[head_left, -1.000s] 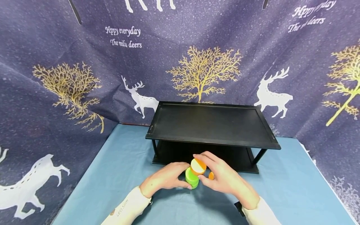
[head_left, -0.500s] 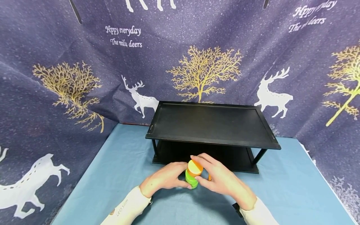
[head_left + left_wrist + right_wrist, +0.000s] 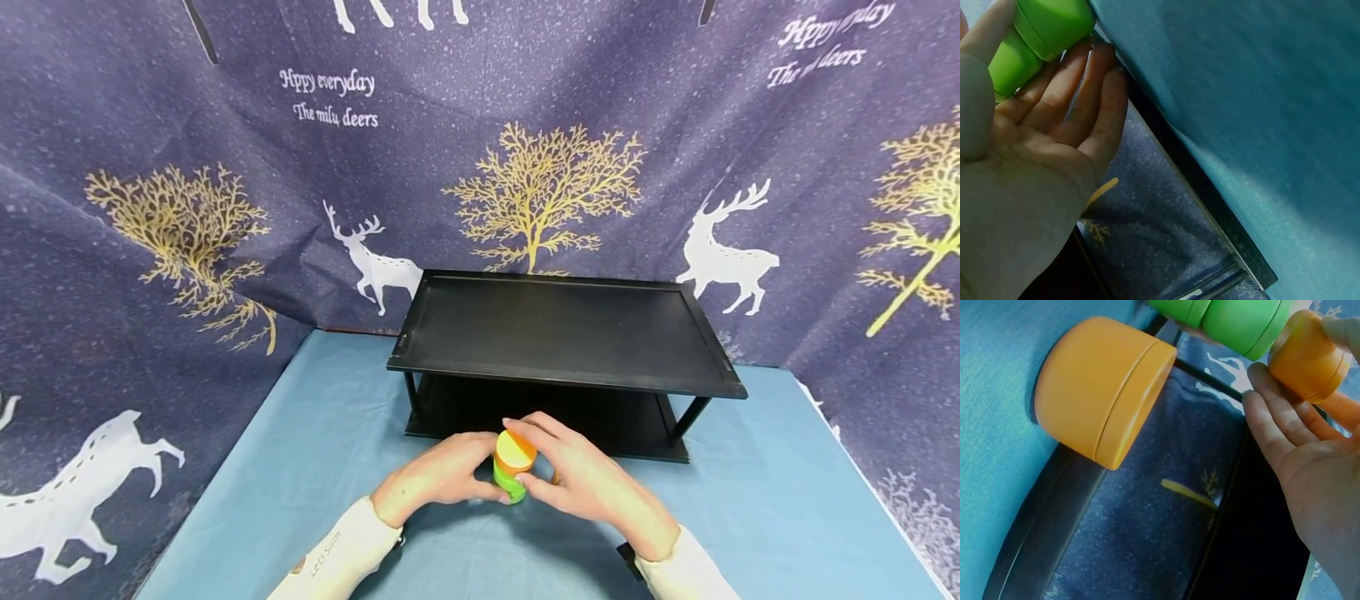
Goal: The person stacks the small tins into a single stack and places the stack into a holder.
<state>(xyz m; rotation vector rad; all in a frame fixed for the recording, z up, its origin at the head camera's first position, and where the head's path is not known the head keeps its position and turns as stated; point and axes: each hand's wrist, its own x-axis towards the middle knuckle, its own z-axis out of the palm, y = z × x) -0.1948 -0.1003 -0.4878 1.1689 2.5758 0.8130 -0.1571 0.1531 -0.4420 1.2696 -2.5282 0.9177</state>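
In the head view my left hand (image 3: pixel 438 473) grips two stacked green cup-shaped pieces (image 3: pixel 512 487) from the left, thumb in front. The left wrist view has the upper and lower green pieces (image 3: pixel 1057 25) between thumb and fingers of the left hand (image 3: pixel 1029 169). My right hand (image 3: pixel 581 473) pinches an orange piece (image 3: pixel 514 452) with a pale yellow top, right over the green stack. Whether orange and green touch, I cannot tell. A second orange piece (image 3: pixel 1100 387) stands on the blue cloth beside the right hand (image 3: pixel 1316 450), mostly hidden from the head view.
A black two-level rack (image 3: pixel 562 333) stands just behind the hands, its lower shelf (image 3: pixel 630 433) close to the fingers. Blue cloth (image 3: pixel 300 433) covers the table. A dark curtain (image 3: pixel 420 167) with deer and trees hangs behind.
My right hand has moved left and slightly down with the orange piece, which now covers more of the green stack. The left hand has stayed in place.
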